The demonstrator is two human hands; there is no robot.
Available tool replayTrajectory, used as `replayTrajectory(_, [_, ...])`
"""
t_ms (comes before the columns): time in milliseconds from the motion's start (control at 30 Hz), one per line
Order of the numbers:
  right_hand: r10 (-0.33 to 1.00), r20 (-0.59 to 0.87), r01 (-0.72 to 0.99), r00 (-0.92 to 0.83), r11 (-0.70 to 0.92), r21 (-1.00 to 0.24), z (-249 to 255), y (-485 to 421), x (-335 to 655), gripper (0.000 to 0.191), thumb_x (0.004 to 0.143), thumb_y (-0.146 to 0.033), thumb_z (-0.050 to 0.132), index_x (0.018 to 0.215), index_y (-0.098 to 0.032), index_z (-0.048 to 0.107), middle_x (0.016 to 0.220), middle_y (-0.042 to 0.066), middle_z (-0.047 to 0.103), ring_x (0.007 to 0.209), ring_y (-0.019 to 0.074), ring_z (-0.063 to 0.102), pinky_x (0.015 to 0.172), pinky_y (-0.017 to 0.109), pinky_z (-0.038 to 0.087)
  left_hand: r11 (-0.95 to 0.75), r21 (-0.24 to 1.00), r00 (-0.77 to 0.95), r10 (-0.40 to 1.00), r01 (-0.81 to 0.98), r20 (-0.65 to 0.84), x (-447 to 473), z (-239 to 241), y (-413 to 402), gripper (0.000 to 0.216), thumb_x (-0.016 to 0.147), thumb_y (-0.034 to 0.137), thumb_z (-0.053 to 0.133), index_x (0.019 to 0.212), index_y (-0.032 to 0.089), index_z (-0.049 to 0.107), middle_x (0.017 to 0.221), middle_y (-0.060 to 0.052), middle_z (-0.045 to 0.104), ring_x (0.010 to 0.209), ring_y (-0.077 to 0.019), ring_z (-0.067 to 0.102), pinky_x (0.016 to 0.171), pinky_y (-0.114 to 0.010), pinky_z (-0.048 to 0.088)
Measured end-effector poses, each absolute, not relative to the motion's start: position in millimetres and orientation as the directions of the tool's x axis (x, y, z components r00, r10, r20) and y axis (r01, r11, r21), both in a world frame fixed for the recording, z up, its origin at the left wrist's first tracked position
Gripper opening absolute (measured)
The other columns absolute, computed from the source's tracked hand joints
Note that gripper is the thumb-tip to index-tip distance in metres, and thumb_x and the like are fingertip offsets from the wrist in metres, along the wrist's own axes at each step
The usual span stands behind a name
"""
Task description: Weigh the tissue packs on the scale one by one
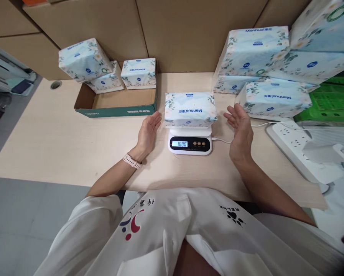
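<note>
A pale blue floral tissue pack (pixel 190 109) lies on a small white kitchen scale (pixel 190 143) whose display reads 100.0. My left hand (pixel 149 129) is open, palm facing the pack, just left of it and not touching. My right hand (pixel 239 128) is open too, fingers spread, a little to the right of the pack and apart from it. Neither hand holds anything.
A shallow cardboard tray with a green rim (pixel 116 102) at the back left holds three tissue packs (pixel 87 61). Several more packs (pixel 264 63) are stacked at the back right. A white power strip (pixel 298 143) and a green crate (pixel 333 101) lie at the right. Cardboard boxes (pixel 189 30) line the back.
</note>
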State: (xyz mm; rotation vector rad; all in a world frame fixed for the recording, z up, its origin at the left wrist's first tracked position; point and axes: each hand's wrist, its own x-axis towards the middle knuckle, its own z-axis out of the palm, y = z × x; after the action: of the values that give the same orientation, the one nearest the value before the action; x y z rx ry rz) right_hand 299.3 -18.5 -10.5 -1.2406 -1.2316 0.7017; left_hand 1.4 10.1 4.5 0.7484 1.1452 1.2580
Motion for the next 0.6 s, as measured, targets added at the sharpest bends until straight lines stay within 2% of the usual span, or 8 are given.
replayTrajectory(200, [0.926,0.283,0.189,0.25,0.241,-0.952,-13,-19,298,0.068,0.105,-0.079,0.036,0.151,-0.035,0.062,0.153,0.008,0.07,0.14,0.0301,0.07,0.129,0.065,0.046,0.199,0.923,-0.075,0.969,-0.331,-0.236,-1,1,12,0.053,0.102,0.054,0.049,0.134,0.018,0.072,0.165,-0.012,0.061,0.165,-0.0285,0.046,0.141,-0.043,0.032])
replayTrajectory(400, [0.936,0.266,0.235,0.231,0.212,-0.949,-5,-23,297,0.074,0.102,-0.084,0.031,0.152,-0.037,0.06,0.152,0.008,0.071,0.147,0.0341,0.065,0.131,0.065,0.043,0.196,0.932,-0.072,0.971,-0.304,-0.227,-1,3,10,0.06,0.101,0.056,0.048,0.139,0.014,0.069,0.166,-0.015,0.059,0.162,-0.0298,0.05,0.14,-0.043,0.034])
replayTrajectory(600, [0.948,0.243,0.284,0.204,0.18,-0.942,3,-29,294,0.073,0.104,-0.081,0.028,0.152,-0.037,0.061,0.139,0.005,0.078,0.149,0.0332,0.063,0.137,0.068,0.03,0.202,0.942,-0.047,0.974,-0.268,-0.222,-1,4,10,0.065,0.101,0.061,0.047,0.144,0.017,0.068,0.168,-0.012,0.058,0.165,-0.029,0.045,0.141,-0.043,0.031])
